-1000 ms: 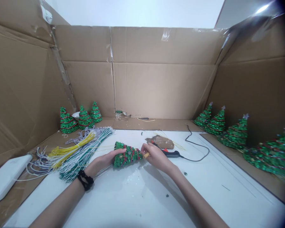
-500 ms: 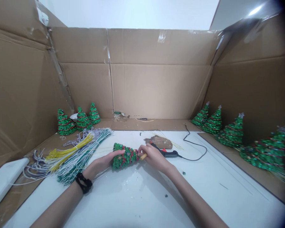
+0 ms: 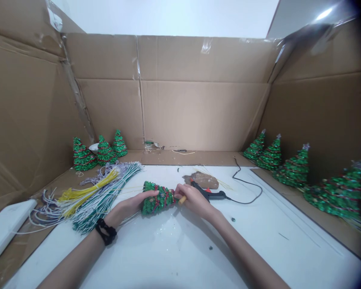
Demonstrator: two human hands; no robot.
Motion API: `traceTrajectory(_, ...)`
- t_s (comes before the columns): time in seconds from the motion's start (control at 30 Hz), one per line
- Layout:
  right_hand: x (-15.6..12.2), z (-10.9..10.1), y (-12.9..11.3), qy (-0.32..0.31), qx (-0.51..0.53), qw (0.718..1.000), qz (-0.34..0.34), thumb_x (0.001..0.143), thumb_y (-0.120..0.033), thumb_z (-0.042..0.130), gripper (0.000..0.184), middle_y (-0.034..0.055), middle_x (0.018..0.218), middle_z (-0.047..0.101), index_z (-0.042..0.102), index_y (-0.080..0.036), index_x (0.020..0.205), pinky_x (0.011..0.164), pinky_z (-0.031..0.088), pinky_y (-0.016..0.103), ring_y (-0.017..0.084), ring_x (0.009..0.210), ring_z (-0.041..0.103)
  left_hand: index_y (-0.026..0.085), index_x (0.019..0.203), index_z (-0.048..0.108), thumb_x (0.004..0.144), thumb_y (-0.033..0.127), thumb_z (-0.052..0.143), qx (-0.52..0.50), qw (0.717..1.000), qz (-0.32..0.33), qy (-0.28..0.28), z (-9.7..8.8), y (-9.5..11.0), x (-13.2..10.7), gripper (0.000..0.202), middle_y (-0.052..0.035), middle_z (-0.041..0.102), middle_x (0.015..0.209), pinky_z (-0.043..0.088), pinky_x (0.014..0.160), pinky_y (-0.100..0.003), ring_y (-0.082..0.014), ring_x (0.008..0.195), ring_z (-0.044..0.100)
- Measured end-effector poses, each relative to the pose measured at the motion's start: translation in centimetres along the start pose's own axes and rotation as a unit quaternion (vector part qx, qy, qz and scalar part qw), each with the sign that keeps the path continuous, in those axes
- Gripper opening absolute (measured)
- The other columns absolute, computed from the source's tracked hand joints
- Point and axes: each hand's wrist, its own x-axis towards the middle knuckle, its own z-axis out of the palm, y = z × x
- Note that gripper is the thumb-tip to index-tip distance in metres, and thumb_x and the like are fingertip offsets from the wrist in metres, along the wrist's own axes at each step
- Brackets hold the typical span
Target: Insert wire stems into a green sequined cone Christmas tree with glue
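Note:
A small green Christmas tree (image 3: 156, 204) with red trim lies on its side, its tip toward the right. My left hand (image 3: 135, 202), with a black band on the wrist, is closed around its wide end. My right hand (image 3: 189, 196) is at the tip, fingers pinched round a tool with a short tan handle (image 3: 182, 200); its working end is hidden, so its kind cannot be told. Thin yellowish strands trail left from the tree's base. Just beyond my right hand rests a black glue gun (image 3: 212, 194) with an orange-red trigger, beside a brown piece of cardboard (image 3: 203, 180).
Bundles of white, yellow and green wired stems (image 3: 102, 196) lie at left, near a white flat box (image 3: 10, 228). Finished trees stand at back left (image 3: 105, 152) and along the right (image 3: 291, 168). A black cord (image 3: 249, 181) curls behind the glue gun. Cardboard walls (image 3: 204, 112) enclose the table.
The tan handle in my right hand has tilted and shifted slightly to the right. My left hand and the tree stay nearly in place.

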Motion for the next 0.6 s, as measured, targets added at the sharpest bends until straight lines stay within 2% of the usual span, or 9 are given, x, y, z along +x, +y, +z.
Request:
traceTrajectory(0.1,0.0,-0.8,0.2,-0.011,0.003,1.000,-0.009,0.081,-0.009,0.047,0.013,0.0011,0.073,0.059,0.055,-0.019,0.078,0.061,0.033,0.023,0.015,0.070,0.052,0.012,0.112,0.064,0.082,0.031,0.055,-0.003,1.000,0.003,-0.006,-0.1,0.0,0.0,0.037,-0.0064,0.068,0.112,0.034,0.107,-0.037,-0.0245,0.115,0.054)
traceTrajectory(0.2,-0.2,-1.8,1.0,-0.035,0.005,0.999,0.016,0.077,-0.009,0.049,0.013,-0.0009,0.069,0.057,0.057,-0.019,0.079,0.057,0.032,0.022,0.014,0.064,0.050,0.012,0.111,0.064,0.083,0.030,0.054,0.000,1.000,0.000,0.004,-0.2,-0.1,-0.1,0.034,-0.0041,0.068,0.111,0.033,0.108,-0.035,-0.0226,0.114,0.055)
traceTrajectory(0.3,-0.3,-2.4,1.7,-0.046,0.008,0.999,0.027,0.075,-0.007,0.048,0.015,-0.0016,0.068,0.058,0.057,-0.019,0.074,0.057,0.032,0.022,0.013,0.062,0.049,0.011,0.111,0.063,0.084,0.032,0.053,0.008,1.000,-0.012,0.015,-0.2,-0.1,-0.2,0.036,-0.0056,0.068,0.110,0.034,0.108,-0.038,-0.0234,0.114,0.055)
traceTrajectory(0.47,-0.2,-1.8,1.1,-0.043,-0.002,0.999,0.006,0.068,0.002,0.044,0.024,0.0000,0.071,0.060,0.057,-0.018,0.073,0.059,0.032,0.021,0.013,0.066,0.051,0.010,0.116,0.061,0.081,0.033,0.057,0.019,0.999,-0.008,0.026,-0.1,-0.1,-0.2,0.042,-0.0093,0.065,0.117,0.033,0.108,-0.039,-0.0245,0.115,0.055)
traceTrajectory(0.6,-0.1,-1.3,0.7,-0.027,-0.021,0.999,0.004,0.068,0.002,0.044,0.026,0.0008,0.074,0.058,0.058,-0.018,0.077,0.060,0.032,0.021,0.013,0.068,0.050,0.014,0.114,0.062,0.082,0.034,0.053,0.040,0.999,-0.004,0.023,-0.7,-0.1,-0.4,0.039,-0.0054,0.061,0.124,0.029,0.110,-0.035,-0.0210,0.123,0.048)
